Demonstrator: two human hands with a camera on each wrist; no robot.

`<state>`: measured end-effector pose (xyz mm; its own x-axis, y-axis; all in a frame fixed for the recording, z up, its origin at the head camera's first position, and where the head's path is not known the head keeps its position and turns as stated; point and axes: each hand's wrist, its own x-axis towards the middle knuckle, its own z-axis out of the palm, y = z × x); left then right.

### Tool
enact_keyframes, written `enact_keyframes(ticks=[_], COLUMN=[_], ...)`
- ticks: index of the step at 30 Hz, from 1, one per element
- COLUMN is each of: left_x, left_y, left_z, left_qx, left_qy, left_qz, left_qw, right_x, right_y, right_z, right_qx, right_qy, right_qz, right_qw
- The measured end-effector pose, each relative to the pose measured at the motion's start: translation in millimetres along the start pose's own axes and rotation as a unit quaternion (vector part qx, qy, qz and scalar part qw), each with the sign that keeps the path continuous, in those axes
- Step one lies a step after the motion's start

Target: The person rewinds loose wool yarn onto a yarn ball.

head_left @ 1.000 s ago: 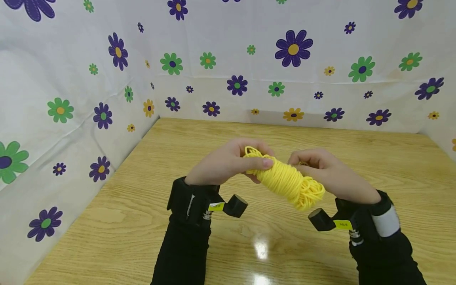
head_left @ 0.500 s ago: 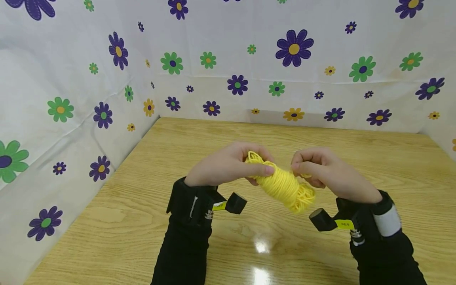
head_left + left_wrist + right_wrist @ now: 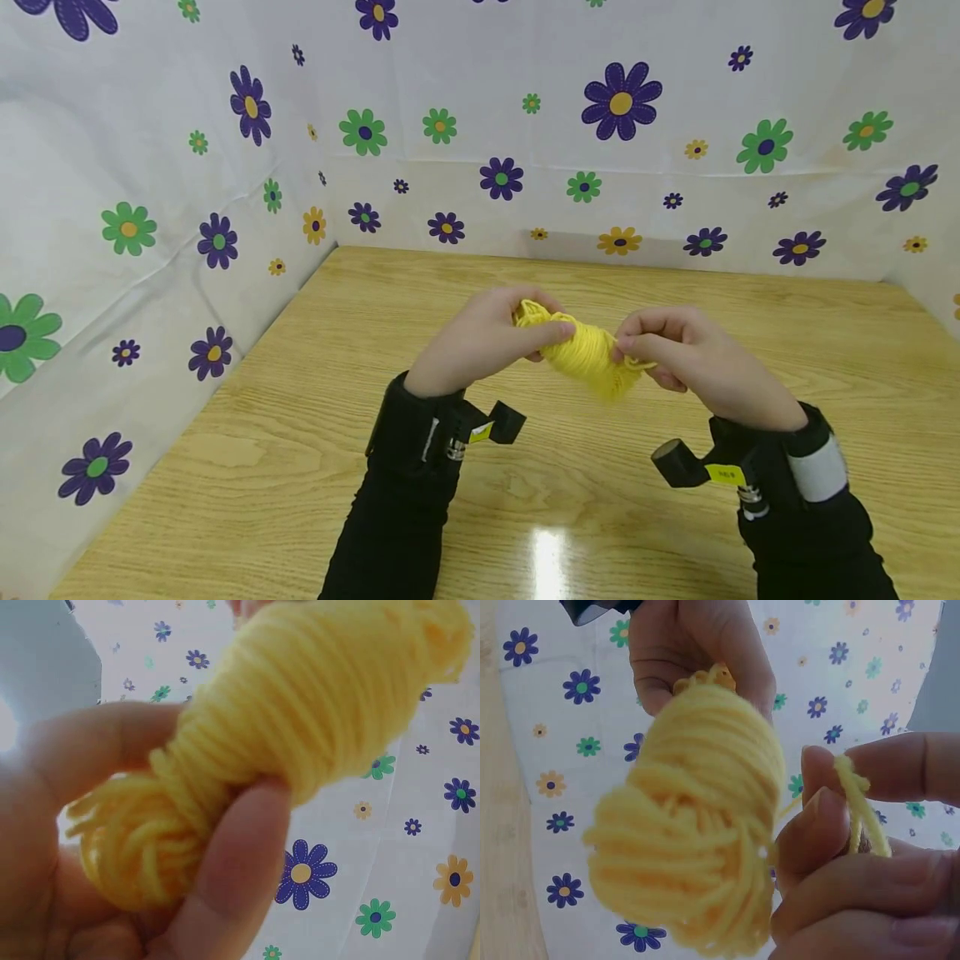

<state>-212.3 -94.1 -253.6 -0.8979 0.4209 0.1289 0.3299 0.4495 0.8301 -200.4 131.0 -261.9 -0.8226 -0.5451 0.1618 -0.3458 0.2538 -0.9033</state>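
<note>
A skein of yellow yarn (image 3: 581,350) is held above the table, wound tight round its middle with loops bunched at both ends. My left hand (image 3: 487,337) grips its left end, thumb (image 3: 240,870) laid across the strands and fingers behind. Beside the other end, my right hand (image 3: 678,350) pinches a loose strand of the yarn (image 3: 853,795) between thumb and curled fingers. In the right wrist view a thin piece of strand runs from those fingers toward the skein (image 3: 705,780). The skein's lower end is blurred in the head view.
A wood-grain table (image 3: 300,467) lies beneath both hands. White sheeting with purple, green and orange flowers (image 3: 450,83) rises along its back and left side. Black camera mounts (image 3: 678,462) stick out from the wrists.
The skein has turned in my left hand, its lower end swinging down and left. My right hand has drawn away from the skein, and a strand now shows in its fingers.
</note>
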Motion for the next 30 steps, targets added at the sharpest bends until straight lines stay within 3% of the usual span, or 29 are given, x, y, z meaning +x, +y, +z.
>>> enact_keyframes(ticks=[8,17,30], left_x=[3.1,7.2,7.6], left_y=[2.0,3.3,7.0], left_z=[7.1,11.5,14.1], left_qx=[0.011,-0.064,-0.146], left_qy=[0.083,0.182,0.23], left_qz=[-0.016,-0.016,0.018], left_qw=[0.9963,0.981,0.9619], right_x=[-0.5,0.2,4.2], right_y=[-2,-4,-2], right_z=[1,5,12], right_qx=[-0.003,-0.011,-0.037], right_qy=[0.005,0.006,-0.011], right_qz=[-0.002,-0.005,-0.02], right_qw=[1.0,0.9999,0.9991])
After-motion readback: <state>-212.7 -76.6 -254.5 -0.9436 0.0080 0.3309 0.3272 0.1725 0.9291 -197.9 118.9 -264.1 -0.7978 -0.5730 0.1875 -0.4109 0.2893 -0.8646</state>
